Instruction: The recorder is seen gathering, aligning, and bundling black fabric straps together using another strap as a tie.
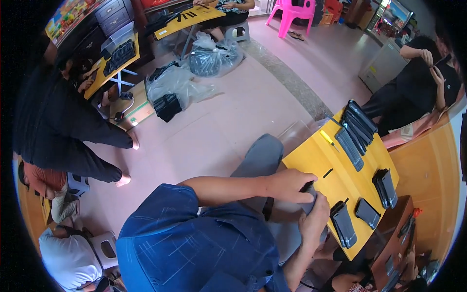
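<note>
Both of my hands are closed around a small dark grey, pouch-like piece [308, 206], held just off the near edge of the yellow table [316, 152]. My left hand [291, 186] grips its upper end, where a black edge shows. Lower down, my right hand [315, 217] wraps its side, and the fingers hide much of the piece. Close by on the table lie black flat pouches [344, 225], another single pouch [367, 213] and a thin black strip [328, 173]. A yellow-handled tool [327, 137] with a thin metal shaft rests farther off.
More black pouches [359, 124] are piled at the table's far end, others [385, 188] at its right edge. A person in black [418, 82] sits across. Someone stands barefoot [73, 112] at left. Clear plastic bags [214, 56] of black pieces lie on the floor.
</note>
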The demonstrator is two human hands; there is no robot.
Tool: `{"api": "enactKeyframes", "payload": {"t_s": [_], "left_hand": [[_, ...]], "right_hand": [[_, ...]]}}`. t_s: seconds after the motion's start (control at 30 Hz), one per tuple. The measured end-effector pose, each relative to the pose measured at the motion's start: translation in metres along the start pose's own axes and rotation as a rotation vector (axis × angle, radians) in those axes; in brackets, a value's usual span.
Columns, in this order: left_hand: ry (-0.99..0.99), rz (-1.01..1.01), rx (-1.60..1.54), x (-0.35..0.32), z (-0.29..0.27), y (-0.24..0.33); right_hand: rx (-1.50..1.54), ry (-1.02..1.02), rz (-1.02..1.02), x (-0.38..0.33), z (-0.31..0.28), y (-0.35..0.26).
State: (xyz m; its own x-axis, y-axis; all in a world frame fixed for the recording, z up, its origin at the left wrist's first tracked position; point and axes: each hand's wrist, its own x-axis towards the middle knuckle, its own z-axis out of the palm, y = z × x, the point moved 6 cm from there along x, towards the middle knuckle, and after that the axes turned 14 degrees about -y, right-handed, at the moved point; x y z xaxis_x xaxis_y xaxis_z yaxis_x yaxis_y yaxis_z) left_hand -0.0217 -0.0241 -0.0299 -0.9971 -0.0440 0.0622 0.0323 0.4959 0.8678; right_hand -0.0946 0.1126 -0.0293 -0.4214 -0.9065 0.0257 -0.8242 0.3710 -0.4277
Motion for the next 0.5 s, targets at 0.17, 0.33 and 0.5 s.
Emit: {"api": "enactKeyframes", "payload": {"t_s": [0.17, 0.33, 0.5], "left_hand": [[-0.038, -0.121, -0.205, 0.0, 0.012, -0.021], [0.181, 0.123, -0.093, -0.002, 0.016, -0.022], [0.169, 0.048, -0.034, -0.006, 0.013, -0.001]], "right_hand": [[-0.14, -0.031, 0.036, -0.001, 0.012, -0.002], [-0.208, -0.037, 0.013, 0.0, 0.006, -0.013], [-0.235, 0.035, -0.021, -0.005, 0.002, -0.009]]}}
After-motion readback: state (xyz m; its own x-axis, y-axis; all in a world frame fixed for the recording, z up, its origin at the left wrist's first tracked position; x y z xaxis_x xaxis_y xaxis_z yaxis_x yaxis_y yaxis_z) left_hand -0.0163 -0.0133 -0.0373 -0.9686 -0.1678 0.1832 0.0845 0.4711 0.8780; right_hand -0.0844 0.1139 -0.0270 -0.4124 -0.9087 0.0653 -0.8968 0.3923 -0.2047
